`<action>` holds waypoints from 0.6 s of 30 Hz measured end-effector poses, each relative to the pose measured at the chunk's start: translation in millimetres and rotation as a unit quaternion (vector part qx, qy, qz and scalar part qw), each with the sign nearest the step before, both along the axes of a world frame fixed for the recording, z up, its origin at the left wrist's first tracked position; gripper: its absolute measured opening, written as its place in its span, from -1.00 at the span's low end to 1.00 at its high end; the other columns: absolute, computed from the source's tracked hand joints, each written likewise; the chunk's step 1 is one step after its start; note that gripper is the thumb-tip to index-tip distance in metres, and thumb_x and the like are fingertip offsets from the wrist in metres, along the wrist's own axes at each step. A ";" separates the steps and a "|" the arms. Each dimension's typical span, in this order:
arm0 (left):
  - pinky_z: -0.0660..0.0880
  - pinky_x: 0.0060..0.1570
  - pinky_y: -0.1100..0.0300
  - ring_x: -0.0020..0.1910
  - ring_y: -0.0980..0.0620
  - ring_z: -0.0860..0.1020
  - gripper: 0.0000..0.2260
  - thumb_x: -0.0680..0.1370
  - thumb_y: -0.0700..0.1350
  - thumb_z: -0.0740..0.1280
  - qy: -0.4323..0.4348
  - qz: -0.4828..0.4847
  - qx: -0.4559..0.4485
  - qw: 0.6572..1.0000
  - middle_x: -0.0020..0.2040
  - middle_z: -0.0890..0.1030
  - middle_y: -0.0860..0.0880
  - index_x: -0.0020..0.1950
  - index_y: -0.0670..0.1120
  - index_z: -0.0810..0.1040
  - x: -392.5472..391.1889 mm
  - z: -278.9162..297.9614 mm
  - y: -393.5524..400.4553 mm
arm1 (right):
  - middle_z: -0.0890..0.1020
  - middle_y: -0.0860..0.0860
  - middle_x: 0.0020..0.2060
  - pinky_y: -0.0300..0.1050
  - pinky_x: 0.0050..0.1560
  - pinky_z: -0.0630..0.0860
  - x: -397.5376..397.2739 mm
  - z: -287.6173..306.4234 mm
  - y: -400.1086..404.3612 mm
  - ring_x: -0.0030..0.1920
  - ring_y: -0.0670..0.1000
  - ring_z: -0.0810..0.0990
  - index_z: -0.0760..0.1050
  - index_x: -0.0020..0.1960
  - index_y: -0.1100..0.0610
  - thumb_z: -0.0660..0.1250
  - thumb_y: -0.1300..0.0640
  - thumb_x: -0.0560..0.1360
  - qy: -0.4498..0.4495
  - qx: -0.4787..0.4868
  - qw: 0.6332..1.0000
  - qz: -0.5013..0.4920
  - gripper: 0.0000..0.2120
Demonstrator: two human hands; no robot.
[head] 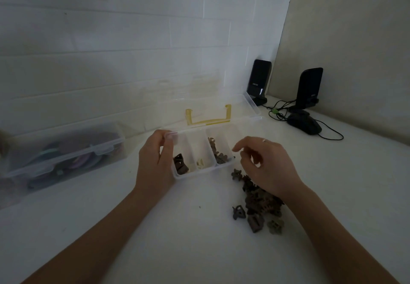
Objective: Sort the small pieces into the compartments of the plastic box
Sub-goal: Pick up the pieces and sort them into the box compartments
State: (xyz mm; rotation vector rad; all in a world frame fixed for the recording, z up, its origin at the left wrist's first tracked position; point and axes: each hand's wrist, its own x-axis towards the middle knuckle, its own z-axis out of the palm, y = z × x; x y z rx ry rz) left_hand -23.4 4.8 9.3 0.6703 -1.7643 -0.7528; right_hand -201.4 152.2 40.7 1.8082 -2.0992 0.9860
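A clear plastic box (195,173) with three compartments lies open in the middle of the white table, its lid with a yellow handle (208,120) tipped back. The left compartment holds dark brown clips (180,164), the middle one a cream clip (200,163), the right one several brown clips (218,152). My left hand (156,161) grips the box's left end, thumb on the far corner. My right hand (264,163) hovers beside the box's right edge with loosely curled fingers holding nothing. A pile of small brown and olive clips (258,203) lies under and in front of that hand.
A shut clear storage case (64,152) with coloured items stands at the left against the wall. Two black speakers (259,81) (309,88), a dark mouse (305,123) and cables sit in the far right corner.
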 end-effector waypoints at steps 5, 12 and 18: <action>0.50 -0.13 0.03 -0.16 0.08 0.53 -0.74 0.59 -0.02 0.12 0.013 -0.001 0.024 1.000 -0.16 0.59 0.00 -0.07 -0.13 0.53 -0.7 0.9 1.1 | 0.37 -0.13 -0.62 -0.22 -0.46 0.40 1.0 2.1 17.7 -0.58 -0.13 0.35 0.60 -0.09 -0.05 0.28 0.19 0.41 0.046 0.029 0.998 -0.037 -0.81; 0.38 -0.22 0.25 -0.28 0.17 0.47 -0.82 0.63 -0.13 0.19 0.016 0.009 0.056 0.998 -0.18 0.59 0.02 -0.11 -0.10 0.53 0.5 -2.2 -4.5 | 0.44 -0.17 -0.53 -0.32 -0.42 0.26 -6.0 -2.3 20.3 -0.48 -0.19 0.42 0.56 0.00 -0.22 0.28 -0.08 0.45 0.062 0.140 0.987 -0.046 -0.84; 0.38 -0.23 0.37 -0.28 0.24 0.48 -0.82 0.64 -0.12 0.18 0.009 0.011 0.033 0.999 -0.17 0.59 0.10 -0.08 -0.05 0.53 1.4 -2.3 -4.6 | 0.36 -0.24 -0.49 -0.33 -0.44 0.14 -7.2 -12.7 6.6 -0.46 -0.27 0.34 0.56 0.04 -0.27 0.27 -0.31 0.37 0.064 0.158 0.982 -0.085 -0.71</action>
